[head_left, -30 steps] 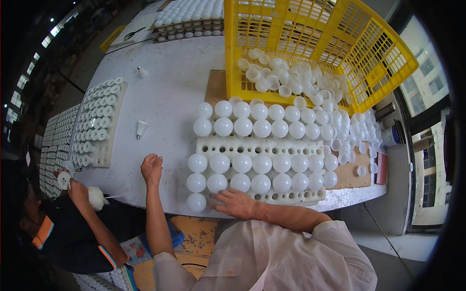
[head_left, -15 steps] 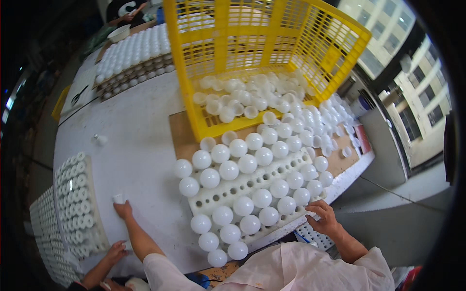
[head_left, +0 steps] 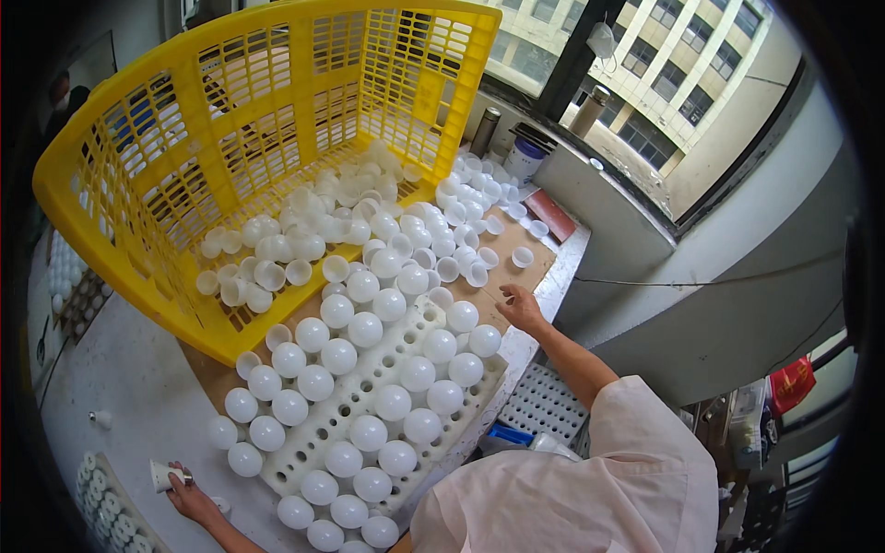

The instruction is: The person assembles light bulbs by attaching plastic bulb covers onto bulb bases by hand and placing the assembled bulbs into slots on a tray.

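At the lower left, my left hand (head_left: 192, 502) is closed around a white cone-shaped bulb base (head_left: 164, 476) with a metallic end, held over the white table. My right hand (head_left: 522, 308) reaches over the brown board with bent fingers apart and nothing visible in them. Beyond it lie loose translucent white bulb covers (head_left: 448, 269). Between my hands, a white rack with holes (head_left: 364, 387) holds rows of round white bulbs (head_left: 392, 402). A bare row of holes runs through its middle.
A tipped yellow plastic crate (head_left: 175, 313) spills bulb covers onto the board (head_left: 544, 268). A rack of white bases (head_left: 109, 507) stands at lower left; a lone bulb base (head_left: 101, 419) lies farther up. A perforated tray (head_left: 544, 405) sits below the table edge, near the wall.
The view has turned right. My right hand has moved from the rack's right end to beside the loose covers. My left hand has lifted the bulb base, now tilted.
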`<action>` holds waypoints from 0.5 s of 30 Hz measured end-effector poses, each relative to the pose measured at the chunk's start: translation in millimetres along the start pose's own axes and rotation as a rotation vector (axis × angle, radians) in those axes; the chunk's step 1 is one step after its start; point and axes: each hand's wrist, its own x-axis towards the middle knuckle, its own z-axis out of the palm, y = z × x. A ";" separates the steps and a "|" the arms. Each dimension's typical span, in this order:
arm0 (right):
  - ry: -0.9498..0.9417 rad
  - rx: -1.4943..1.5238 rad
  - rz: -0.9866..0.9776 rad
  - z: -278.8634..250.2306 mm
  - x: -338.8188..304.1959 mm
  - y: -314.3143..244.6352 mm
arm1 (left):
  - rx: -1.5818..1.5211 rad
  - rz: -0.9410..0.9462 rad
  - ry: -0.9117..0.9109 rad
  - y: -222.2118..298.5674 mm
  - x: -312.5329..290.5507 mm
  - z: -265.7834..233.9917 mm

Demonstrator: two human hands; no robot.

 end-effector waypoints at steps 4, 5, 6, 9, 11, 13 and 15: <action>-0.033 0.020 0.199 47.2 57.7 -2.8 | -0.149 -0.017 -0.174 54.2 -110.4 25.6; -0.038 0.120 0.281 55.5 63.9 -4.3 | -0.186 -0.039 -0.206 58.8 -132.8 28.9; -0.061 0.130 0.272 64.1 71.6 0.7 | -0.172 -0.026 -0.188 63.2 -153.8 29.8; 0.012 0.156 0.330 81.3 81.6 21.7 | -0.059 -0.107 -0.403 71.6 -211.7 42.1; 0.222 0.167 0.244 80.2 79.7 32.0 | -0.052 -0.140 -0.414 77.4 -257.0 69.1; 0.258 0.229 0.155 70.9 68.2 28.4 | -0.109 -0.207 -0.498 77.3 -287.9 90.5; 0.306 0.283 0.065 44.7 52.2 17.4 | -0.183 -0.315 -0.580 68.2 -313.5 114.0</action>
